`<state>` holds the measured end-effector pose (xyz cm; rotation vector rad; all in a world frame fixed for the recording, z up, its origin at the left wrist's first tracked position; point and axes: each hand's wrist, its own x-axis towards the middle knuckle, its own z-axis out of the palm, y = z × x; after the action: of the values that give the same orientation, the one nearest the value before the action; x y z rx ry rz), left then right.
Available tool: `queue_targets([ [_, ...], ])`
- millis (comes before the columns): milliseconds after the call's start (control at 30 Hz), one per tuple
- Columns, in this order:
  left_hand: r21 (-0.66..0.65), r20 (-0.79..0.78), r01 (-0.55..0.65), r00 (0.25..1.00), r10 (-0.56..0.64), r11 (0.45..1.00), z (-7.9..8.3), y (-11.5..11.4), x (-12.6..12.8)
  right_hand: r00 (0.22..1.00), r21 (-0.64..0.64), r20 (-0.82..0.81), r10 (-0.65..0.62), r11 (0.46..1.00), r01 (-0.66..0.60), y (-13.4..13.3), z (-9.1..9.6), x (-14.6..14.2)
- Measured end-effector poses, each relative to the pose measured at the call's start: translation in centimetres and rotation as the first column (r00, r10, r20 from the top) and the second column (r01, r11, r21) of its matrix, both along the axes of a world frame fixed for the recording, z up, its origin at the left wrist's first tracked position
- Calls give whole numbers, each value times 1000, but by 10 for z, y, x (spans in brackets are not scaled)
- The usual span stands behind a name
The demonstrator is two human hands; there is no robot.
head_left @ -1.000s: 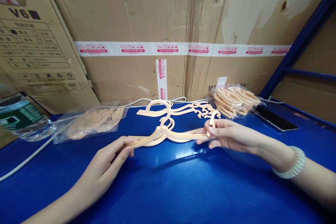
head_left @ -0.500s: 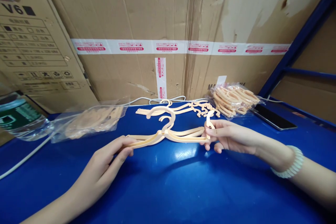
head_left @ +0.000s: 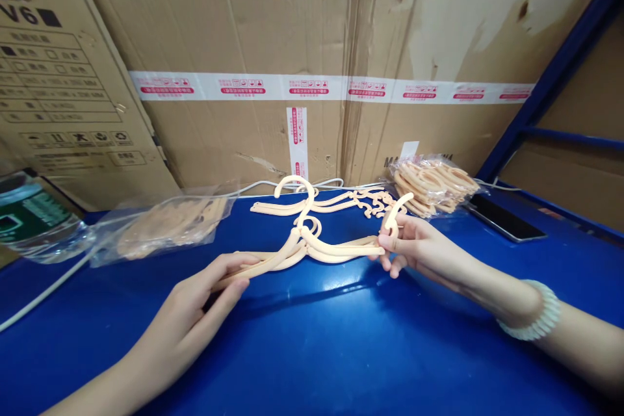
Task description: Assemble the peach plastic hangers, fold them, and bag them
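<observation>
A small stack of peach plastic hangers (head_left: 312,248) is held just above the blue table (head_left: 312,351). My left hand (head_left: 202,302) pinches the left end of the stack. My right hand (head_left: 414,247) is closed on the right end, with a short curved peach piece sticking up between its fingers. One hanger's hook stands up at the middle of the stack. A white bead bracelet (head_left: 533,318) is on my right wrist.
More loose peach hangers (head_left: 336,201) lie behind the stack. A clear bag of hangers (head_left: 166,224) lies at left, another bagged bundle (head_left: 433,185) at right. A phone (head_left: 504,218), a water bottle (head_left: 29,218), a white cable (head_left: 43,292) and cardboard boxes (head_left: 312,65) surround the table.
The hanger stack has tilted so the middle hook points up higher than half a second ago. My right hand has shifted slightly up and left; my left hand has barely moved.
</observation>
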<state>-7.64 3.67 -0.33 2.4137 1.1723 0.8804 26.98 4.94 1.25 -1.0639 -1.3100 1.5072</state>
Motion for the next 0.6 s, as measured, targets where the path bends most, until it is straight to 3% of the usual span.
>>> queue_targets([
  [133, 43, -72, 26, 997, -23, 999, 1, 2, -2, 1000, -9, -28, -11, 1000, 11, 1, 2, 2],
  [367, 328, -221, 63, 975, 12, 943, 0, 10, -17, 983, 34, -129, -129, 990, 134, 15, 10, 27],
  [600, 435, -322, 158, 947, -11, 887, 1, 14, -18, 992, 129, 120, -38, 991, 22, 25, 16, 51],
])
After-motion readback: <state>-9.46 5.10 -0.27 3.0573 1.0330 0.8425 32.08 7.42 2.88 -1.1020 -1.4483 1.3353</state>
